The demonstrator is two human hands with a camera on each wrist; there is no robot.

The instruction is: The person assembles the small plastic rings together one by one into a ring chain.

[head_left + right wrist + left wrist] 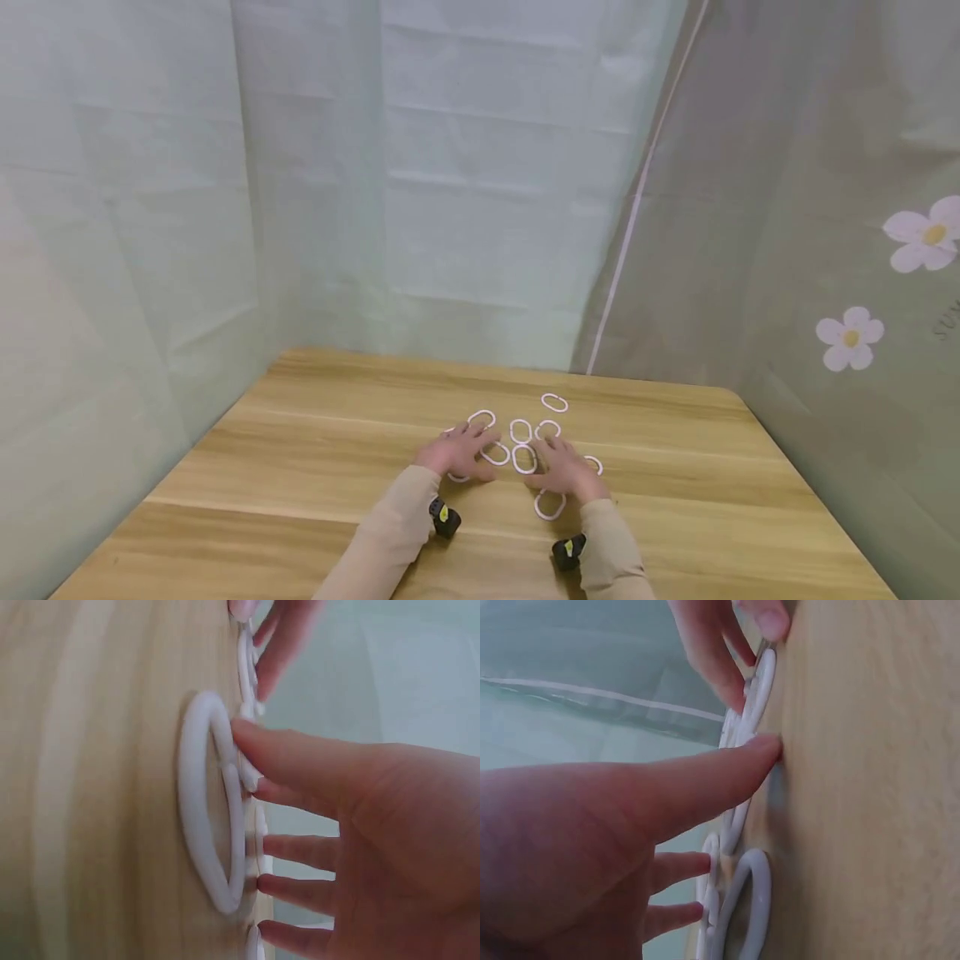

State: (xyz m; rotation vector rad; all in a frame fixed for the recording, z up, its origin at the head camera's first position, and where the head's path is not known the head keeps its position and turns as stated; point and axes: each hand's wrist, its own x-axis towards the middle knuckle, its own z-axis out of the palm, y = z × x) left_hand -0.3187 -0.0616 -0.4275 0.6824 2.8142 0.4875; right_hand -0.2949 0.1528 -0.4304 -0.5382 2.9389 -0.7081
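Several white oval plastic rings lie spread on the wooden table, one ring (pixel 524 459) between the two hands. My left hand (pixel 457 450) rests palm down over the left group, fingers spread; its thumb and fingertips touch down by the rings in the left wrist view. My right hand (pixel 564 469) is likewise spread over the right group. Near its thumb lies a ring (pixel 196 802) with a small gap in its side. Another ring (pixel 756 900) sits below the left thumb in the left wrist view. Both palms partly hide rings underneath.
The wooden table (pixel 300 467) runs back to hanging pale cloth (pixel 487 167). One ring (pixel 554 403) lies farther back than the others. A grey cloth with white flowers (pixel 850 339) hangs at the right. Black wrist cameras (pixel 445 518) sit on both wrists.
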